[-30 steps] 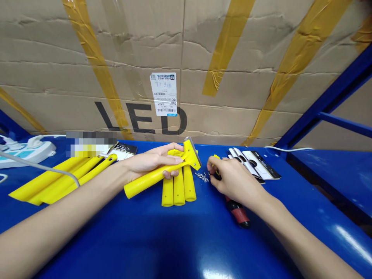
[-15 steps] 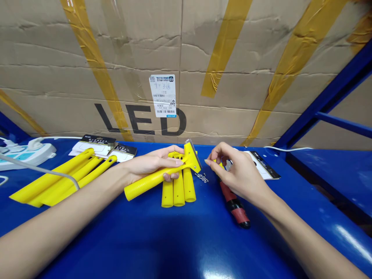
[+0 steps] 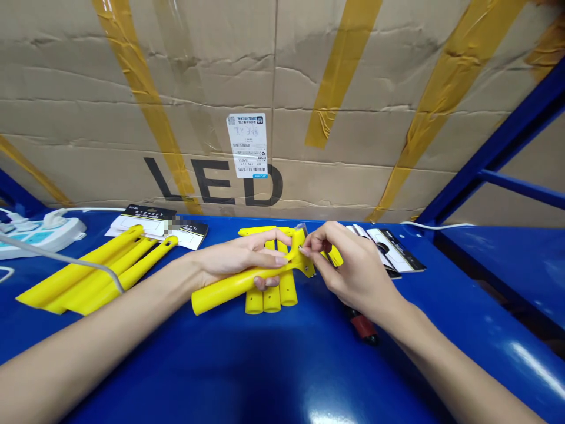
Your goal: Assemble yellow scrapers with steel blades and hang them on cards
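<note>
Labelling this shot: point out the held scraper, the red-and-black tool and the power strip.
Held scraper [image 3: 233, 287]: head view, on its handle.
Red-and-black tool [image 3: 365, 327]: head view, on its red band.
Power strip [image 3: 48, 237]: head view, on its top face.

From where I stand, the person's bare left forearm [image 3: 115, 333] slants in from eight o'clock, and the bare left hand [image 3: 238, 259] is curled in a grip, thumb pointing to three. The bare right forearm [image 3: 450, 353] enters from four; the bare right hand [image 3: 357, 265] arches its knuckles, thumb and forefinger pinched together towards nine, near the left thumb.
</note>
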`<state>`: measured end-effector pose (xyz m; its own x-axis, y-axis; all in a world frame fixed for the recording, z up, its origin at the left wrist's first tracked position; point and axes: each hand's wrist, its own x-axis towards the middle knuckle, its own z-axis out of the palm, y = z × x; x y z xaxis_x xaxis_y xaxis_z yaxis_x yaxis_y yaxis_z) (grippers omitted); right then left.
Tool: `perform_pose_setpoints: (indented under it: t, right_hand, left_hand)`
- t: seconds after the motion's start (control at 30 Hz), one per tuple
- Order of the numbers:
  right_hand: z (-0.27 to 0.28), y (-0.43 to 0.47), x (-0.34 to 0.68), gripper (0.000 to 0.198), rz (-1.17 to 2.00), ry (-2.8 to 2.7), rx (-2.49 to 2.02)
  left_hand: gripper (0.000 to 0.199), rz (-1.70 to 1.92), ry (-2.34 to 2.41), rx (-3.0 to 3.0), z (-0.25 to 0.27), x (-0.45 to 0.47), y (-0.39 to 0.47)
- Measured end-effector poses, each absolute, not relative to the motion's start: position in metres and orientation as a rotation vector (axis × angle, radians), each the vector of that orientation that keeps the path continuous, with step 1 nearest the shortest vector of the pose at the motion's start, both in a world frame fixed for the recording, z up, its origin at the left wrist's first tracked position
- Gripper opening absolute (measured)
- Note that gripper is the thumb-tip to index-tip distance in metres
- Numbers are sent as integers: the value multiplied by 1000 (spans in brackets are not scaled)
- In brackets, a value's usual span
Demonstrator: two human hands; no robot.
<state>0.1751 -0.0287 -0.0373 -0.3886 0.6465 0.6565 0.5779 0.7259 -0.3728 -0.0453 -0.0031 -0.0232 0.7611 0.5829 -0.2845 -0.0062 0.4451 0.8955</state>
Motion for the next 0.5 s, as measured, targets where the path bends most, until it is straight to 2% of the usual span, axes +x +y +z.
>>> perform_pose_setpoints:
  t: [0.17,0.27,0.37,0.5]
  right_hand:
    - [-34,-26,180,19,135,-2088,-942]
    - [-36,-22,185,17,275,-2034,-960]
    - [-38,-17,189,23,413,-1968,-993]
    - [-38,-15,189,29,406,-1921,-1059]
  left_hand:
    - [30,350,609,1105,-27,-48,-2]
    - [28,344,599,1107,-25,-49,-4]
    - [28,374,603,1069,-21,-47,-6]
    - [29,382,607,1044,-19,-46,-8]
